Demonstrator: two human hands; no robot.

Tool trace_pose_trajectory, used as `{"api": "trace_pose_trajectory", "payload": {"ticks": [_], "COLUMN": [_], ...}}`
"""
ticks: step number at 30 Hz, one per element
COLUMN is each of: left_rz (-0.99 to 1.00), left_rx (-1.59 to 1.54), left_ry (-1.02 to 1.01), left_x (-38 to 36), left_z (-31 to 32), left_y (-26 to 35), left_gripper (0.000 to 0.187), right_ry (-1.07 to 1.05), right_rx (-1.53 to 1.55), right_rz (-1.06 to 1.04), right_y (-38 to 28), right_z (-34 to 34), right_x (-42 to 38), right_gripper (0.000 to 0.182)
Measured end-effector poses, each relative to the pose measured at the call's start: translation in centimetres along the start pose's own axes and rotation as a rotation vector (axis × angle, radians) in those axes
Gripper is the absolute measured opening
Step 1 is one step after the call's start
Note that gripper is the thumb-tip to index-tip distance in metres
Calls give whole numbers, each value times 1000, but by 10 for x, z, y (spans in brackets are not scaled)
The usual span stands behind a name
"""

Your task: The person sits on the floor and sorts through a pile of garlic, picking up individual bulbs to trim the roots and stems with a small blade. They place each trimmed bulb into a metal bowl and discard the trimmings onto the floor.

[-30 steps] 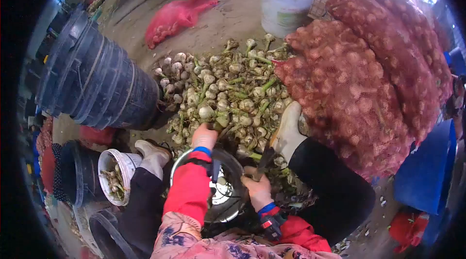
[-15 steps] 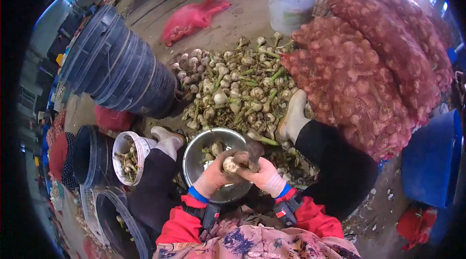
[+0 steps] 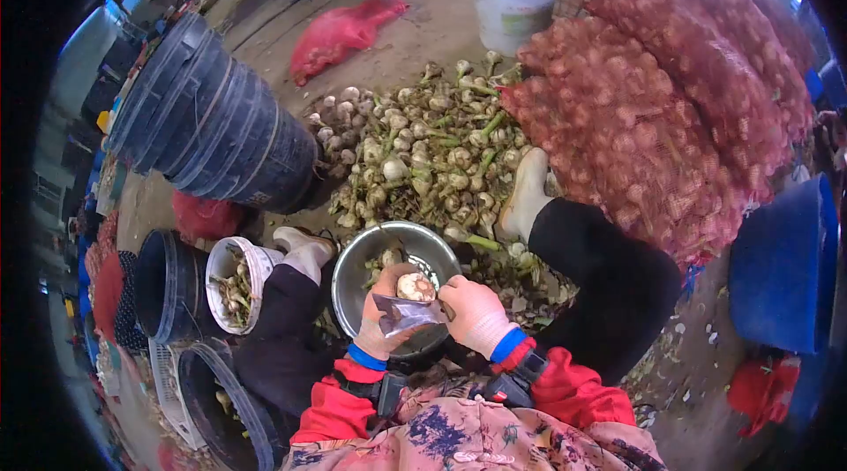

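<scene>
Over the steel bowl (image 3: 344, 286), my left hand (image 3: 375, 334) is closed around a garlic bulb (image 3: 416, 287), its pale, trimmed-looking end facing up. My right hand (image 3: 481, 317) grips the handle of a wide-bladed knife (image 3: 408, 314). The blade lies flat just below the bulb, overlapping my left fingers. Both hands wear pale gloves with blue bands at the wrists. Some garlic (image 3: 388, 257) sits in the bowl. Beyond its rim spreads a large heap of garlic (image 3: 423, 145) with cut stems.
Red mesh sacks of garlic (image 3: 626, 127) are piled on the right, beside a blue tub (image 3: 781, 268). Stacked dark buckets (image 3: 221, 118) lean at left. A white bucket (image 3: 260, 286) holds garlic pieces. Farther off are a pink sack (image 3: 344, 34) and a white pail (image 3: 512, 8).
The knife has swung from a blurred position above the right fingers to flat below the bulb. My left hand has turned the bulb's end upward, and my right hand has moved slightly down.
</scene>
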State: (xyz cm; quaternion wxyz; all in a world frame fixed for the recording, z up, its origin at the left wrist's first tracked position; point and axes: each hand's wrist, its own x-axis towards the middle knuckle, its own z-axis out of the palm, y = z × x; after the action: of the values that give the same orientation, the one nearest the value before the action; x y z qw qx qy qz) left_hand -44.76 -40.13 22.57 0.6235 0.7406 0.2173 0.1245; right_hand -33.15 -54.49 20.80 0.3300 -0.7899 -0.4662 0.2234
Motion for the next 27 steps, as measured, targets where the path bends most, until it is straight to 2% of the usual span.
{"api": "trace_pose_trajectory", "payload": {"ticks": [3,5,8,12,14,17,21,23,27], "left_rz": [55,128,190,102,42,6,76,178,126], "left_rx": [-82,19,67,-14,142,151,199,249,122], "left_ry": [46,98,70,45,109,117,107,101,131], "left_x": [-2,-7,-8,-8,-4,-2,-6,-7,-11], "left_z": [5,6,5,-1,0,1,-2,-5,2], "left_y": [-2,-12,-5,-6,-6,-10,-12,-15,2], "left_gripper": [73,72,71,72,71,72,73,77,78], "right_ry": [-32,-23,-90,-159,-159,-156,-167,-145,-118], "right_rx": [-33,-31,-50,-41,-42,-54,-83,-99,-25], "right_rz": [40,64,46,19,-13,13,6,13,46], "right_y": [6,10,11,0,-3,-4,4,4,14], "right_z": [7,11,8,-3,-5,-3,5,6,14], "right_x": [4,5,8,5,8,12,15,17,20], "right_gripper": [20,20,20,21,21,20,17,17,20]}}
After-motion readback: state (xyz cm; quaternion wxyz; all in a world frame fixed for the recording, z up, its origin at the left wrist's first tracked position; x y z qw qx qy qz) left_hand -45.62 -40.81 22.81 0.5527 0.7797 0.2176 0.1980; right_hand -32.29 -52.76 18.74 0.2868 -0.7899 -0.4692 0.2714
